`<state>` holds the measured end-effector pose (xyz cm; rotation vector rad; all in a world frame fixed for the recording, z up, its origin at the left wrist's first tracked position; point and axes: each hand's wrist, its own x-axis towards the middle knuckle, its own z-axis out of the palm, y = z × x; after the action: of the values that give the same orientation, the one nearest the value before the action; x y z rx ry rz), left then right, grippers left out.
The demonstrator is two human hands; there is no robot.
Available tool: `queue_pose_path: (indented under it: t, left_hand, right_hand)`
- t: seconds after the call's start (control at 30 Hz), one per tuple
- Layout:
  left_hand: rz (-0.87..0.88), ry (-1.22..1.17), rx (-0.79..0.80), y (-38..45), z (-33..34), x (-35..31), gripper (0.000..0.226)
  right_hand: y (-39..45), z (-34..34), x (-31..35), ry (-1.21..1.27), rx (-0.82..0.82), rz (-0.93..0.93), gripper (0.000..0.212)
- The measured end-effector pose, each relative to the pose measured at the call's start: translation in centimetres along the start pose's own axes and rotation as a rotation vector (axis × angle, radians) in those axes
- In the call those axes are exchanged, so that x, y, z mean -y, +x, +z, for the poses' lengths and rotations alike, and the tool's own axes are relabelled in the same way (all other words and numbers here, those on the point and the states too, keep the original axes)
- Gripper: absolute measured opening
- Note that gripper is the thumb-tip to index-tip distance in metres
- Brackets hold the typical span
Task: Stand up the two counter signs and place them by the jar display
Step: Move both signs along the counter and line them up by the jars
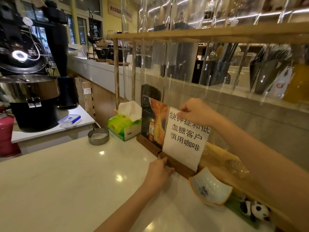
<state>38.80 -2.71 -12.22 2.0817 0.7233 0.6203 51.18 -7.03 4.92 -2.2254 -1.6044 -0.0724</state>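
Two counter signs stand upright side by side on the white counter (66,178), their wooden bases meeting end to end. The white sign (184,139), printed with black characters, is the landmark here. Just left of it, touching at the base, stands the picture sign (153,121), showing a bottle on an orange and dark ground. Both sit right in front of the clear jar display (184,64), a wooden-framed rack whose tall clear tubes rise behind them; one tube behind the picture sign holds dark coffee beans (150,92).

Two bare hands are on the white sign. The right hand (197,113) pinches its top edge, fingers closed on the sheet. The left hand (158,171) rests at the left end of its wooden base (177,164), fingertips pressed against the wood where the two bases meet; whether it truly grips is hard to tell.

Left of the picture sign sits one green tissue box (123,126) with a tissue sticking up, and further left one round metal tin (98,136). Right of the white sign, close to its base, lies one curved dish with an orange rim (209,186), and beyond that one small panda toy (255,210). Far left of the signs, on a lower table, stands a dark coffee roaster (30,91) with one plastic box (70,118) beside it.
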Motion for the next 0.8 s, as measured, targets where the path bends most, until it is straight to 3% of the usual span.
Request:
queue_pose_path:
  t: [0.33, 0.7, 0.8]
  left_hand:
    - [-0.017, 0.024, 0.013, 0.6, 0.4, -0.4, 0.033]
    - [-0.016, 0.022, 0.047, 1.0, -0.2, -0.1, 0.028]
    - [-0.033, 0.061, -0.039, 1.6, -1.4, 0.3, 0.031]
  right_hand:
    - [0.4, 0.1, -0.4, 0.003, 0.002, 0.05, 0.026]
    - [0.5, -0.1, -0.1, 0.022, 0.02, 0.074, 0.025]
    - [0.9, -0.8, 0.3, 0.018, 0.082, 0.084, 0.03]
